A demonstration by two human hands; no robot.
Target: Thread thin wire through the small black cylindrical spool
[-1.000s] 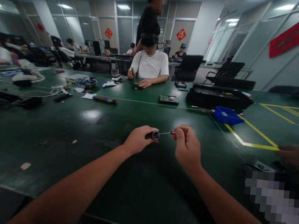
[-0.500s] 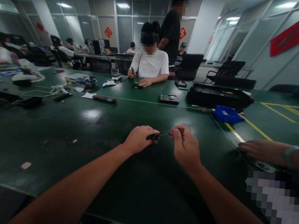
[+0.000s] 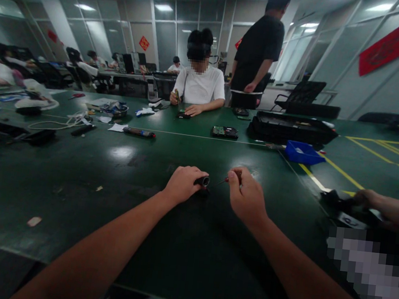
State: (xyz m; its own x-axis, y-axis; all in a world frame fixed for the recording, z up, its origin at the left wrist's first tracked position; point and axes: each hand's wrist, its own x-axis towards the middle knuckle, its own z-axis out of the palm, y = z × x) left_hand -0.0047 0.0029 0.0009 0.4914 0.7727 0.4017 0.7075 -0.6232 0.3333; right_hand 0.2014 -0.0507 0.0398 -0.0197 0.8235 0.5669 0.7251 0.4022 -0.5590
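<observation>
Black cylinder (image 3: 201, 181), pale-rimmed end (screwdriver (image 3: 227, 179) thin-shafted).

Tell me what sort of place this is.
Most likely an electronics workroom in an office: there's a broad green worktable, a device with an exposed green circuit board lying on it, and a black office chair beyond.

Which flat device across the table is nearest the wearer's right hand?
The green-and-silver device, just left of the black tray. The seated person's device and the dark device lie farther from the right hand.
</observation>
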